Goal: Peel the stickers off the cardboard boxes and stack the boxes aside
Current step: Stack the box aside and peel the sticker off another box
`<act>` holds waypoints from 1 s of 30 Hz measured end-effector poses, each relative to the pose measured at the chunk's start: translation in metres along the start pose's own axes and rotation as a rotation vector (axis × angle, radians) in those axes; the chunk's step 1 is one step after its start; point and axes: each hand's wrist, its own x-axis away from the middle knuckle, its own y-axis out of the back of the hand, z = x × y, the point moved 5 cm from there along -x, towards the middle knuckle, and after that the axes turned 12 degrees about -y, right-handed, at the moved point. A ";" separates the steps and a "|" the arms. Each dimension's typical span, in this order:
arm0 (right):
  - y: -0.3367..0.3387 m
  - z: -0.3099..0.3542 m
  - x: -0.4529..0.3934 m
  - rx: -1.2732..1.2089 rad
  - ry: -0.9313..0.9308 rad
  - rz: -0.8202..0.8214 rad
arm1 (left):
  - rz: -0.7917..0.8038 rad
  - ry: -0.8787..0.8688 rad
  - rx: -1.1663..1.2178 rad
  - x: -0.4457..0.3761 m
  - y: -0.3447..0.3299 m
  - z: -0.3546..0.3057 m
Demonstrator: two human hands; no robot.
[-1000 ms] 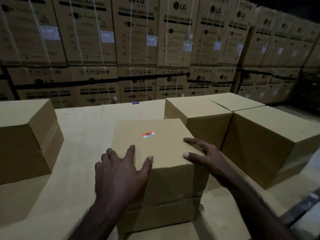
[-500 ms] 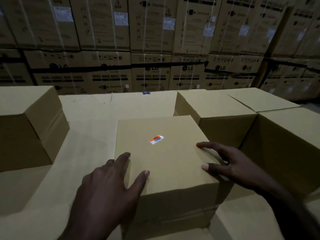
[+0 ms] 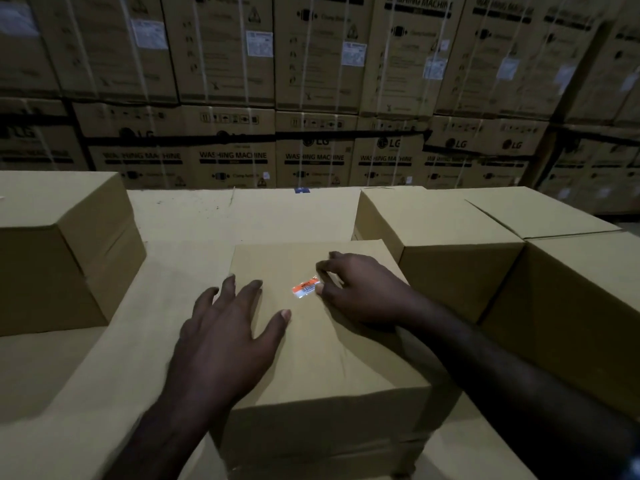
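I count one sticker (image 3: 305, 287), orange and white with a barcode, lying on top of the centre box (image 3: 322, 344), a little far of that top's middle. My left hand (image 3: 227, 336) lies flat on the near left part of the same top, fingers (image 3: 250, 295) straight and spread, holding nothing. My right hand (image 3: 360, 289) sits on the right part of the top with its fingers curled; the thumb tip and a fingertip meet at the sticker's right end, but I cannot tell whether they pinch it or only touch it.

I count five plain cardboard boxes on the cardboard-covered worktop (image 3: 194, 216): the centre box, one left box (image 3: 65, 251) well apart from it, and three at the right. Of those three, the right box (image 3: 440, 237) stands just beside the centre one, a far right box (image 3: 533, 211) touches it behind, and a near right box (image 3: 568, 306) touches both. Beyond the worktop's far edge stands a wall of washing machine cartons (image 3: 311, 98), stacked in two visible rows, too many to count surely.
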 end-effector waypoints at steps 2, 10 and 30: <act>-0.002 0.002 0.000 -0.062 0.007 -0.017 | 0.016 0.005 0.001 -0.001 -0.002 0.003; -0.002 0.002 0.000 -0.285 -0.043 -0.077 | 0.040 0.009 -0.006 -0.003 -0.006 0.003; -0.004 -0.008 0.022 -0.789 -0.158 -0.032 | 0.055 -0.008 0.158 -0.001 0.000 0.005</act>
